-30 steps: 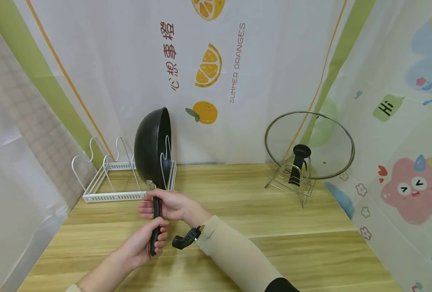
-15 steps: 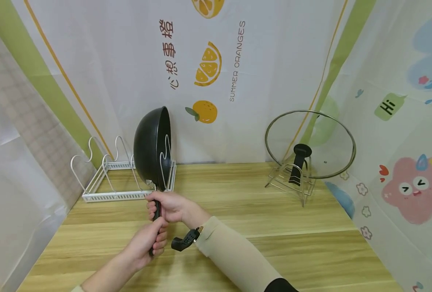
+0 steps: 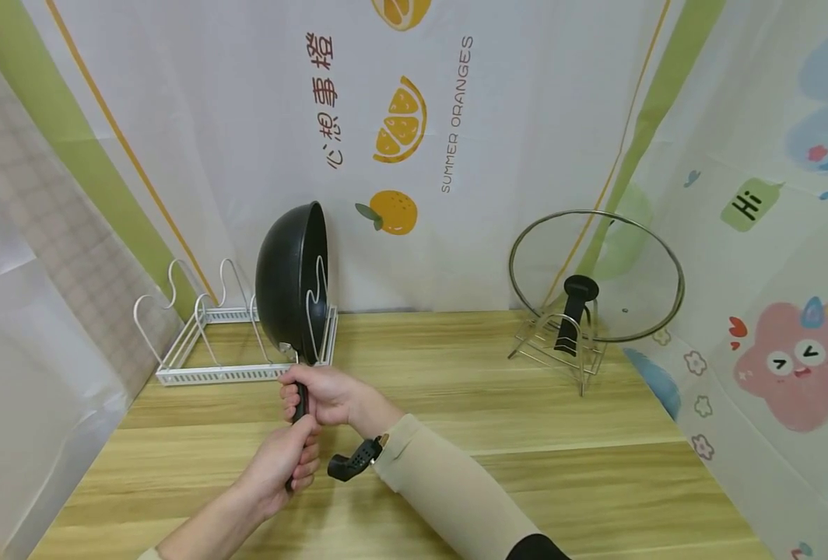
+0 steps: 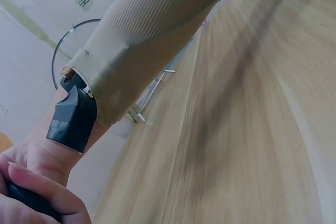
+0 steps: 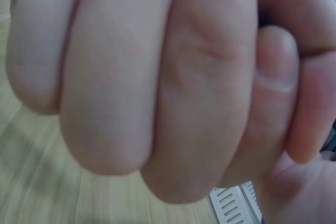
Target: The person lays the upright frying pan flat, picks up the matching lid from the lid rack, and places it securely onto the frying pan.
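Note:
A black wok [image 3: 282, 276] stands on its edge at the right end of a white wire rack [image 3: 221, 376], its hollow facing right. Both hands wrap its black handle [image 3: 301, 403], which points toward the person. The right hand [image 3: 326, 395] grips it just below the metal joint with the pan. Close behind, the left hand [image 3: 277, 467] holds the handle's near part, whose tip shows beneath the fist. In the right wrist view, curled fingers [image 5: 152, 93] fill most of the picture and hide the handle.
At the right, a glass lid [image 3: 638, 268] with a metal rim and black knob leans in a small wire stand [image 3: 582, 365]. The white rack's upright loops rise to the wok's left. Printed curtains enclose the wooden table [image 3: 442, 373].
The right hand's fingers have closed tighter round the handle, and the left hand has tightened its grip too. The wok has stayed in the rack. The lid has not moved.

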The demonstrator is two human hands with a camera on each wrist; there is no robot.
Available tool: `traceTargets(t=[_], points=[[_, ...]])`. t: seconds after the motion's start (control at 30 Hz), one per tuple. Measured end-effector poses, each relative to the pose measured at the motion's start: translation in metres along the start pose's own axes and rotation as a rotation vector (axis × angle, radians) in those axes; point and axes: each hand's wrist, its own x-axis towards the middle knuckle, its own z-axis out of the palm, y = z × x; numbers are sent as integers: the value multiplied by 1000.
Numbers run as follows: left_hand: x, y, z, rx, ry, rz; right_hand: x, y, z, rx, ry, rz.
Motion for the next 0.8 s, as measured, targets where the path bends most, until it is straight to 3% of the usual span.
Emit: traceTargets(t=[0.8], points=[[-7, 5, 2, 25, 25, 56, -2, -8, 9, -59, -14, -28]])
